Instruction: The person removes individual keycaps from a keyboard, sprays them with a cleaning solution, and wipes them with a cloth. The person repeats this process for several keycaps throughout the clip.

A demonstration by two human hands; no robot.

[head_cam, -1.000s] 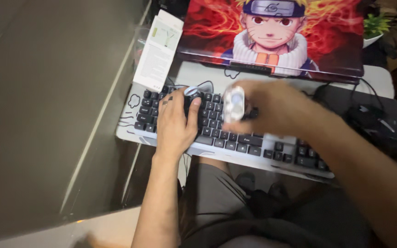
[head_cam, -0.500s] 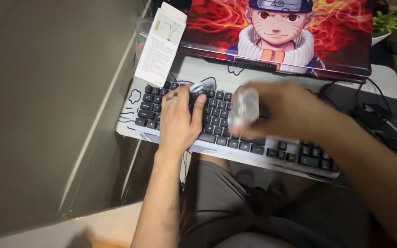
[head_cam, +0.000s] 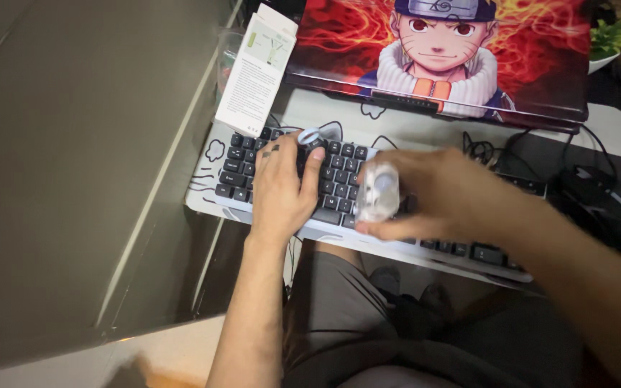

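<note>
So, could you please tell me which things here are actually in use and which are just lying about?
In use:
left hand
right hand
keyboard
small clear tool
small round piece

Lying about:
white box
black mouse
laptop
potted plant

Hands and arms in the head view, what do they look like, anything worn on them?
Both forearms are bare, with no sleeves, watch or gloves in view. The left hand wears a ring on one finger, seen as a dark band near the knuckle. The right hand is motion-blurred; no ring or band can be made out on it.
</note>
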